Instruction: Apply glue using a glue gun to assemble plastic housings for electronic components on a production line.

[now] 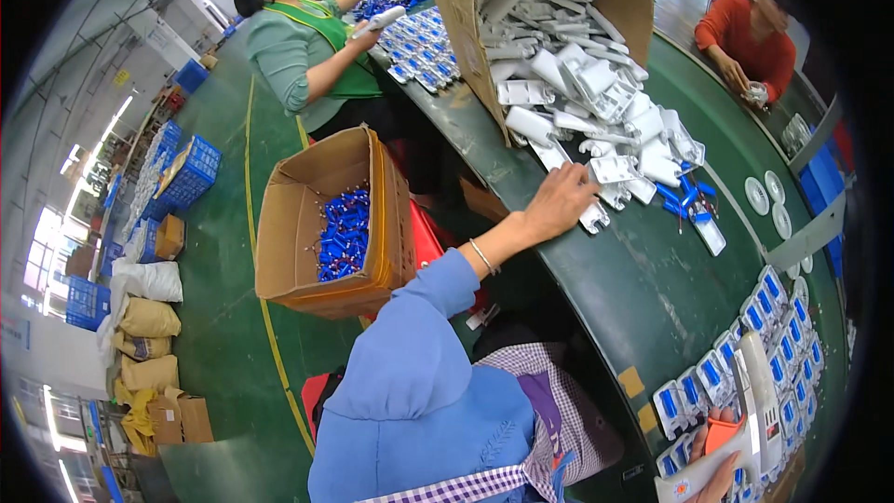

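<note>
My left hand point(559, 200) reaches over the green bench, its bent fingers gripping a white plastic casing point(610, 169) at the edge of a loose heap. Other casings point(591, 74) spill toward it from a tipped cardboard box point(456, 23). Right of that hand lie several blue battery cells point(684, 197) with thin wires. At the lower right, my right hand point(717, 475) is wrapped around a white glue gun point(764, 410) with an orange trigger. Beneath and beside the gun are rows of casings fitted with blue cells point(787, 349).
An open cardboard box point(372, 270) of blue cells stands left of the bench point(633, 289). A person in a green vest point(307, 56) works at the far left; another in red point(750, 47) sits across. White round discs point(775, 188) lie near a metal post point(810, 228).
</note>
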`<state>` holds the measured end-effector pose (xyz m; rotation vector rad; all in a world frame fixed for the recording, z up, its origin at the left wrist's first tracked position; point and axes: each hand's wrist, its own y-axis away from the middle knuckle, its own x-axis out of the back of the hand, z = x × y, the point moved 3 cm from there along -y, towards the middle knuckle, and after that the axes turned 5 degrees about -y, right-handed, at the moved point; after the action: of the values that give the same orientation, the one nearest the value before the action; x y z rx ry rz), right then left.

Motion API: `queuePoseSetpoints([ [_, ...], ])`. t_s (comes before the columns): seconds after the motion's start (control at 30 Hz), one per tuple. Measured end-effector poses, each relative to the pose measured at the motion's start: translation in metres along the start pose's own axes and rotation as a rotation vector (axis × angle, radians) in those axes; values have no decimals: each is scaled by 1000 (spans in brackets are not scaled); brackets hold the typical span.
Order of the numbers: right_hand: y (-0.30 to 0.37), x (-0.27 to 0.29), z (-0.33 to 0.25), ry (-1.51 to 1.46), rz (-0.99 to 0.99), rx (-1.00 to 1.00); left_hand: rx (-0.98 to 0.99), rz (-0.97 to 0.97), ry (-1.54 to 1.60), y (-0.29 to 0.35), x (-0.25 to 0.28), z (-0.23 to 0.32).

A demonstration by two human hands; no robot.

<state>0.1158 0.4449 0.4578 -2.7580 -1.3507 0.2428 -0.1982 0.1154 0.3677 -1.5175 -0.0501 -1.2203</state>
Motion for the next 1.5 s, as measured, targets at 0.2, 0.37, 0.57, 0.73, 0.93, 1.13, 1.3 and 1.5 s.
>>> queuePoseSetpoints([
  [0.2, 0, 21, 29, 620, 180, 356, 73, 8, -35, -6, -17, 26],
  [0.37, -10, -46, -14, -341, -46, -181, 200, -16, 63, -11, -23, 39],
  [0.57, -8, -51, -20, -293, 76, -147, 250, -139, 284, -16, -29, 62],
  [0.73, -3, -51, -24, -318, 38, -158, 573, -231, 527, -31, -43, 33],
  [0.93, 1, -49, -26, -288, 99, -158, 1004, -519, 1608, -46, -33, 4],
  [1.13, 0, -48, -22, -290, 89, -155, 105, -261, 555, -11, -24, 83],
  [1.3, 1, -50, -23, -283, 101, -151, -96, -225, 441, -8, -24, 129],
  [1.5, 5, -52, -24, -316, 85, -149, -182, -67, 308, -58, -36, 111],
])
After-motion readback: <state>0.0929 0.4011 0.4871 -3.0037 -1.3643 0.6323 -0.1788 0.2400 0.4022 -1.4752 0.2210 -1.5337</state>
